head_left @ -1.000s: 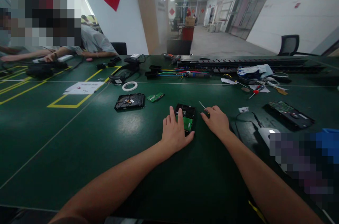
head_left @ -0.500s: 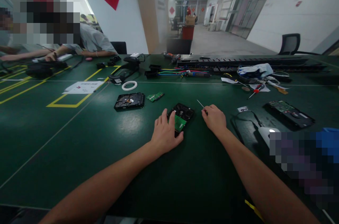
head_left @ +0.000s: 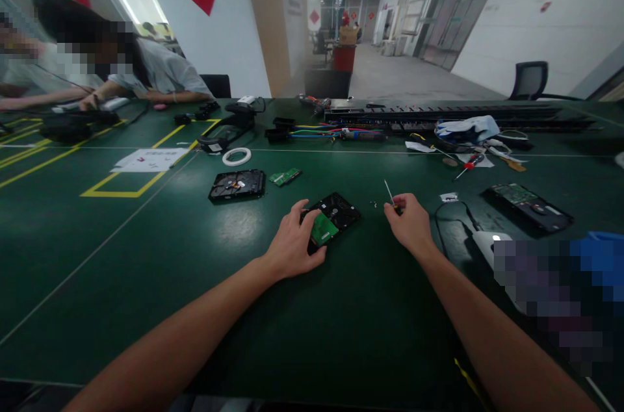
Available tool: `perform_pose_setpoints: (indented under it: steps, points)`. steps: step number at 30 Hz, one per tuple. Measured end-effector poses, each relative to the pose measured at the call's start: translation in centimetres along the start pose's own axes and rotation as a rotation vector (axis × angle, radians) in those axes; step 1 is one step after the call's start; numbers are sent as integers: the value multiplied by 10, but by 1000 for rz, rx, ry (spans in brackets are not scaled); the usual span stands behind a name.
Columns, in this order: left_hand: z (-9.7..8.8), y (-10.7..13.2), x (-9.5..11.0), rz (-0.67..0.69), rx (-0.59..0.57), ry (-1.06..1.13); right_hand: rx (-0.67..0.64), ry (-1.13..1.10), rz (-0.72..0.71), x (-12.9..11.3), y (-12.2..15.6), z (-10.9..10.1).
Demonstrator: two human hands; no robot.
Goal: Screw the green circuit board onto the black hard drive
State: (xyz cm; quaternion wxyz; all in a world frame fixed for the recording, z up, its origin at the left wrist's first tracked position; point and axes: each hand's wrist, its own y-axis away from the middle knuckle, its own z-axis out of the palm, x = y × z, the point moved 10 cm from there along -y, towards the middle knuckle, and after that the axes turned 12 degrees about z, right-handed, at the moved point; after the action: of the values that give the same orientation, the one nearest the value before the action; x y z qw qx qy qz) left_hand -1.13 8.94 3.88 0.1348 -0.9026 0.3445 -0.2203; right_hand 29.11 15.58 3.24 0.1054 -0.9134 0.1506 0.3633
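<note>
A black hard drive (head_left: 336, 209) with a green circuit board (head_left: 324, 228) lies tilted on the table in front of me. My left hand (head_left: 296, 240) grips its left side, fingers over the far edge and thumb by the near corner. To the right, clear of the drive, my right hand (head_left: 408, 220) is closed around a screwdriver (head_left: 389, 191), its thin shaft pointing up and away and its handle mostly hidden. Between that hand and the drive sit several tiny bits, apparently screws (head_left: 374, 204). A loose green circuit board (head_left: 286, 177) rests farther back.
A second hard drive (head_left: 237, 184) lies at left, a third (head_left: 529, 207) at right. Behind are a white ring (head_left: 236, 156), bundled wires (head_left: 322, 133), a red-handled screwdriver (head_left: 470, 166) and gloves (head_left: 468, 130). A white device (head_left: 492, 256) stands at right. A co-worker (head_left: 166, 71) leans over the table's far left.
My right hand has moved right, away from the drive, and the screwdriver shaft points more upright. Tiny screws now show where that hand was. The drive has turned slightly under my left hand.
</note>
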Motion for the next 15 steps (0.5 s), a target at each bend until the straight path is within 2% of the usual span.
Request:
perform_pose_setpoints:
  steps: [6,11,15]
  points:
    - [2,-1,15,107,-28,85,114,-76,-7,6,24,-19]
    - [6,-2,25,183,-46,131,99,-109,51,18,46,-32]
    - [8,-2,23,182,-52,130,66,-140,87,22,49,-39]
